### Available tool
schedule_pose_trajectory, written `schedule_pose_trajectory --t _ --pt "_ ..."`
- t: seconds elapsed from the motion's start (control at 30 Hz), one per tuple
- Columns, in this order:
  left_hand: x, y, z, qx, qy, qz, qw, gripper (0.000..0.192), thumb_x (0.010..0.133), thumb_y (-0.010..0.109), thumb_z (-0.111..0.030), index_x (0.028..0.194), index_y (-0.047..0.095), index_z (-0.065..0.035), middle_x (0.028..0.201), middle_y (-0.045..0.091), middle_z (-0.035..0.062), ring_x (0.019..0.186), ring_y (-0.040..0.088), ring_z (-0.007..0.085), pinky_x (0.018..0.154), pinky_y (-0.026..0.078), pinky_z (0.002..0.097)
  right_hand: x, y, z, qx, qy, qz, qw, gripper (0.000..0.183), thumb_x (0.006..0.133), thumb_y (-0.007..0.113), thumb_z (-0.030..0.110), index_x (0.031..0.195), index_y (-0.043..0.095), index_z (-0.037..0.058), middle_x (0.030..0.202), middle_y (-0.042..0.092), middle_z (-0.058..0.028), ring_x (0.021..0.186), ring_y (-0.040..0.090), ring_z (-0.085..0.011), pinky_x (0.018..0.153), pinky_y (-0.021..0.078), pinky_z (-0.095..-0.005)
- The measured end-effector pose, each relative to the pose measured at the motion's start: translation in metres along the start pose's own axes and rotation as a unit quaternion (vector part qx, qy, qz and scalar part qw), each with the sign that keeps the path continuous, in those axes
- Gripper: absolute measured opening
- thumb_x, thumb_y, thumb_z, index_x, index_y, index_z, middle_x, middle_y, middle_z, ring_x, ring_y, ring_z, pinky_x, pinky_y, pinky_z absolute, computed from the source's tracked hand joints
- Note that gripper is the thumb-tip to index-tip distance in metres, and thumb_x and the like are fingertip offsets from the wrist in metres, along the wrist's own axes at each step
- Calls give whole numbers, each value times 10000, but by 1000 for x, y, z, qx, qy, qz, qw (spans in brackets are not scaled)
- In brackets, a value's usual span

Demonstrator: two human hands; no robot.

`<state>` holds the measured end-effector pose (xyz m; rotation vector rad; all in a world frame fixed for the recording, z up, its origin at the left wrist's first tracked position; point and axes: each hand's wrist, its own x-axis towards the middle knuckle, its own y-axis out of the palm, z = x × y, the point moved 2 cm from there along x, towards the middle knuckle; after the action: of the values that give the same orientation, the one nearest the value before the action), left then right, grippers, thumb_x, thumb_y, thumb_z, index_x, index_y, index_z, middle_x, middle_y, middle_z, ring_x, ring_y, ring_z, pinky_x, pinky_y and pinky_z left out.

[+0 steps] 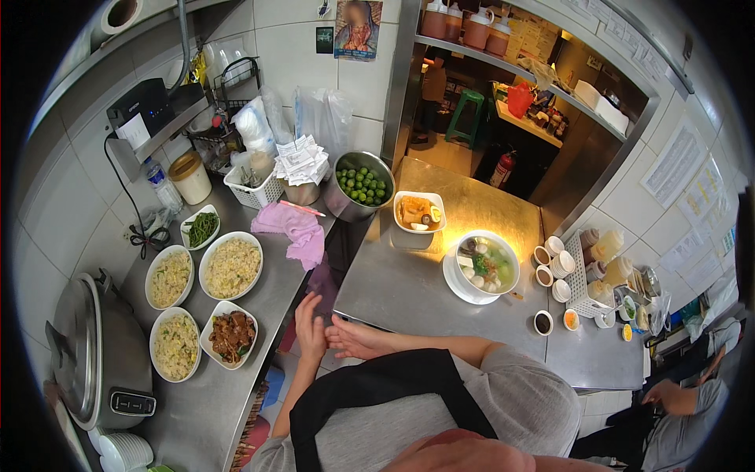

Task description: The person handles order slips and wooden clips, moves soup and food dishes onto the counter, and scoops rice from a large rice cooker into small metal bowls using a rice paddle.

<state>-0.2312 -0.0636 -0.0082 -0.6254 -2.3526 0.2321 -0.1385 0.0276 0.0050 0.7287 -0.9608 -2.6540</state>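
Note:
In the gap between two steel counters, my left hand (pixel 309 330) is raised with nothing in it. My right hand (pixel 361 340) lies palm up close beside it, also bare, its fingertips by the left palm. Nearest on the left counter are a square bowl of dark sauced meat (pixel 232 337) and oval bowls of fried rice (pixel 230 265). A pink cloth (pixel 295 233) hangs over that counter's edge. On the right counter stand a large soup bowl (pixel 487 262) on a white plate (pixel 472 289) and a square bowl of orange-brown food with egg (pixel 420 212).
A rice cooker (pixel 100 354) stands at far left, near a bowl of green beans (pixel 201 229). A steel pot of green citrus (pixel 361 186) sits in the corner. Sauce cups (pixel 543 323) and a white bottle basket (pixel 584 283) line the right. Another person (pixel 684 413) is at lower right.

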Motion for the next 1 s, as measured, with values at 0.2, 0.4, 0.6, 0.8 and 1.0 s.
schedule_pose_trajectory --t 0.2,0.4,0.6,0.8,1.0 --pt "-30 13 39 -549 -360 -132 743 706 788 261 -605 1236 352 -68 1256 367 126 1148 351 265 960 231 408 15 -5 9 -405 -210 -7 890 609 828 329 474 1261 302 45 1306 292 -118 1225 239 -250 994 186 -359" --pt "-18 20 -1 -801 -358 -23 479 765 768 306 -618 1248 309 -21 1261 364 162 1155 361 276 959 269 419 17 -3 1 -747 -352 -26 563 539 621 626 209 1105 470 31 1181 417 -156 1147 333 -311 947 217 -464" --pt "-46 -5 -4 -716 -404 -20 569 523 838 401 -421 1191 395 -35 1152 483 119 1020 498 210 869 394 349 15 -54 5 -742 -325 -167 562 455 713 540 94 1148 436 11 1270 315 -181 1171 312 -331 942 256 -439" --pt "-94 -65 5 -594 -437 -148 659 363 850 442 -295 1130 447 -63 1094 520 127 935 537 179 801 438 286 48 -34 23 -640 -361 -152 661 373 755 508 70 1119 452 14 1247 345 -179 1139 352 -334 933 296 -404" --pt "-131 -125 38 -415 -386 -320 759 469 866 390 -267 1269 215 -101 1115 482 201 975 511 278 834 418 349 91 -49 31 -667 -441 -162 579 406 704 541 76 1099 462 30 1201 390 -170 1139 343 -325 951 283 -404"
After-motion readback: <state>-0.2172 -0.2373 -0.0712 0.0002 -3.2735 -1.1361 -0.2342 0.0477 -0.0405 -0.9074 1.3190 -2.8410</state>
